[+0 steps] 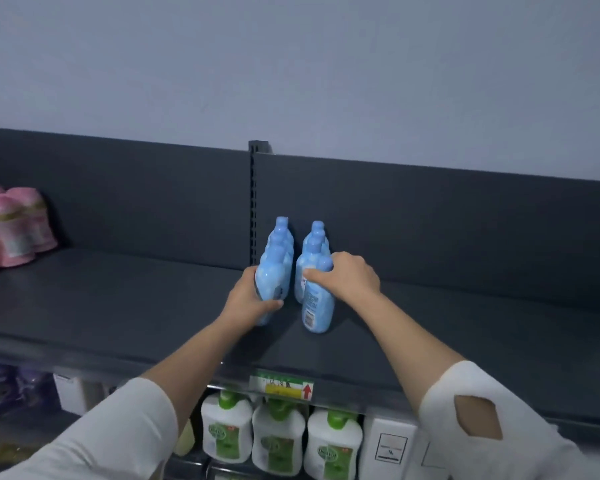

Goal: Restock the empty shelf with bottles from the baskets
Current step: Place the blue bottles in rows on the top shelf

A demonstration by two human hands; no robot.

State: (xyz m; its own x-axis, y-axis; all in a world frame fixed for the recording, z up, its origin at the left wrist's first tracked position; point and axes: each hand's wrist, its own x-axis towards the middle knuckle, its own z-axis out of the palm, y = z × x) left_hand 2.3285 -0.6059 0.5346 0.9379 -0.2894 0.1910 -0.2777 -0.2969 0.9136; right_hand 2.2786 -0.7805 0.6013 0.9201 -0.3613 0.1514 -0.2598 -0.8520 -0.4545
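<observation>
Two short rows of blue bottles [280,242] are lined up front to back on the dark shelf [118,306], beginning at the back panel [430,220] just beside the slotted upright [253,202], presumably so that the bay is filled from its left edge and from the rear forward. The left front bottle [273,275] is gripped by the left hand [252,296], whose fingers are wrapped round its body with the thumb laid across the lower front. The right front bottle [317,306] is held by the right hand [349,277], whose fingers are curled over its shoulder and neck from above. Both bottles are upright and appear to be seated on the shelf, each touching or nearly touching the one behind it. One bottle is handled per hand, which is judged to be a way of extending both rows at once and keeping them parallel. Most of the shelf to the right and left of the rows is bare, so the restocking is judged to be at an early stage. The baskets are not in view. Pink bottles [14,230] are stood at the far left of the shelf, well apart from the blue ones, and white bottles with green caps [278,438] are ranged on the level below, under a price label [284,386].
</observation>
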